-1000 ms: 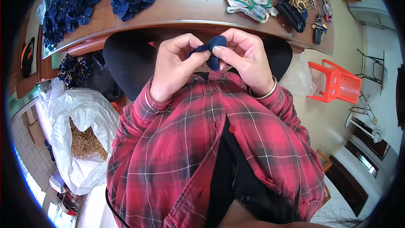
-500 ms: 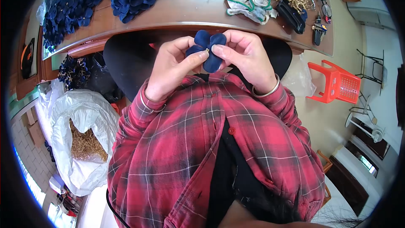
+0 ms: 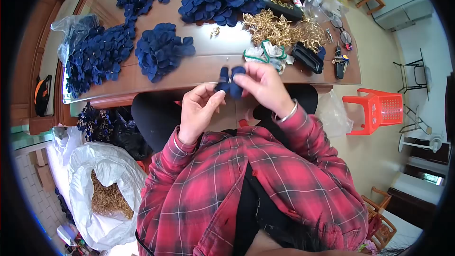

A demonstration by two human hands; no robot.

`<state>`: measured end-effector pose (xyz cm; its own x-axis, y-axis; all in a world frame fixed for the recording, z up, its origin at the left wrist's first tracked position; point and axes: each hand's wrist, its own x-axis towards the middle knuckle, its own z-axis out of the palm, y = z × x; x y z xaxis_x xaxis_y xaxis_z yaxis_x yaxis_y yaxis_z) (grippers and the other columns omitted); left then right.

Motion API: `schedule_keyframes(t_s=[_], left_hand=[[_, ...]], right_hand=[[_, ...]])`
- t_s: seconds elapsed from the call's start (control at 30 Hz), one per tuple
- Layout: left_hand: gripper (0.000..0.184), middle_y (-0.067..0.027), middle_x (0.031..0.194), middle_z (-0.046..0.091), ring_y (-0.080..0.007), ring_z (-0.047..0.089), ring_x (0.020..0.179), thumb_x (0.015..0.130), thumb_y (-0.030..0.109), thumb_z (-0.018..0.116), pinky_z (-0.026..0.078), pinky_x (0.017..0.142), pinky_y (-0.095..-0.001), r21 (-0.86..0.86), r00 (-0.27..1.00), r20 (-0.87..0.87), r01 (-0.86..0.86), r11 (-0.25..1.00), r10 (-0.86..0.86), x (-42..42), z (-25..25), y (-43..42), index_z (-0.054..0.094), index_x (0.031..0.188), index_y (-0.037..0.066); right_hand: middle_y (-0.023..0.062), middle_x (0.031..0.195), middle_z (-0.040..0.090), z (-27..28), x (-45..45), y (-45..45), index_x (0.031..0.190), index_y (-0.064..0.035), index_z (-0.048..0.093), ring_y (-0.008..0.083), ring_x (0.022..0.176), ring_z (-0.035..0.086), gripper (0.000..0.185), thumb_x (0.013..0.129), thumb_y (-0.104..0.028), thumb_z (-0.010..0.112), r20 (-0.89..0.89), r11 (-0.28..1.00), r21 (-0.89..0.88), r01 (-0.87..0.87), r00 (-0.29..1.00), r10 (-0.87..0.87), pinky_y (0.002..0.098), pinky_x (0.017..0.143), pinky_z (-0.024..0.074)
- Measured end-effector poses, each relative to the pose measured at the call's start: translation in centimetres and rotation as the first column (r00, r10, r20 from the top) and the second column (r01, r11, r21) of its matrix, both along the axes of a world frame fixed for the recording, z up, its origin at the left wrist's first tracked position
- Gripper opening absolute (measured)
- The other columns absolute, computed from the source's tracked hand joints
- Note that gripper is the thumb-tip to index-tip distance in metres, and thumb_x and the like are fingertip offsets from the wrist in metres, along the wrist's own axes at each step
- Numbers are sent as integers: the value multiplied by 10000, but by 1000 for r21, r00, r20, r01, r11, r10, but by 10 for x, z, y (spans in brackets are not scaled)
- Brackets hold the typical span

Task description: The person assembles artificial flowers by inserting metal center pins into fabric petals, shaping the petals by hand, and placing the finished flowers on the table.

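Two hands: left hand (image 3: 196, 111) and right hand (image 3: 269, 91) each pinch the blue flower (image 3: 236, 87) with thumb and fingers; both reach farther forward than half a second ago.
Flower's place: between the hands, at the near edge of the bench (image 3: 211, 64).
Flower's look: dark navy, petals spread open earlier, now narrow and blurred, a small pale spot between them.
Bench view: more of its far side shows now.
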<state>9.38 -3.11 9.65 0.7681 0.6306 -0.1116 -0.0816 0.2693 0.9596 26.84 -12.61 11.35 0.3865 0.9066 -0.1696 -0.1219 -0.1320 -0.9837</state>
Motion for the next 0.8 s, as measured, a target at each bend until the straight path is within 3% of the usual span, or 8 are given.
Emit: schedule_keyframes(t_s=[0.07,0.3,0.4,0.43,0.5,0.57,0.63,0.8], left_hand=[[52,-20,789,645,-64,542,650,904,9,640,452,601,-183,-84,999,33,-24,996,27,1,0,2,668,945,-3],[73,-23,803,654,-67,551,644,909,8,639,458,604,-179,-37,996,-93,-7,999,4,-21,-17,1,668,974,-6],[68,-22,796,650,-60,544,641,908,4,640,452,601,-175,-65,995,-104,1,998,-8,-25,-17,1,669,968,-7],[68,-22,796,650,-60,544,641,908,4,640,452,601,-175,-68,994,-109,-1,998,-7,-27,-18,1,669,968,-7],[69,-20,792,649,-58,540,637,906,3,642,448,601,-173,-63,990,-139,-18,998,9,-31,-21,2,670,967,-8],[70,-18,788,648,-55,536,634,904,2,645,444,600,-171,-59,985,-169,-39,997,29,-34,-23,3,671,967,-10],[68,-17,785,646,-54,531,631,903,3,645,442,599,-171,-65,985,-167,-45,997,34,-34,-25,3,672,965,-10],[63,-12,770,639,-51,516,621,903,5,647,430,593,-170,-54,986,-160,-49,997,40,-35,-26,5,675,957,-11]], right_hand=[[40,809,681,-1,28,15,975,-6,667,69,607,588,84,941,-58,611,161,999,14,47,986,-49,173,576,480],[32,744,622,20,131,100,912,-31,643,108,590,615,109,966,-121,616,204,978,207,27,976,-70,202,578,509],[74,798,667,10,171,151,932,-11,676,169,651,663,117,905,-126,669,255,957,149,250,925,-281,275,568,517],[74,798,667,9,168,149,932,-11,676,169,651,663,117,905,-126,669,252,958,145,249,927,-279,275,568,517],[71,824,671,8,158,141,961,-43,690,195,680,664,116,876,-122,688,745,949,257,184,588,-316,300,603,523],[69,850,675,9,143,130,990,-75,703,221,710,666,150,847,-118,706,949,949,311,59,25,-313,325,638,528],[38,855,656,-9,120,123,1004,-115,713,231,731,630,164,842,-100,690,923,975,134,-177,380,-58,344,677,501],[46,884,642,-39,85,128,978,-124,720,274,729,628,126,863,-143,672,967,971,43,-233,253,18,357,659,499]])
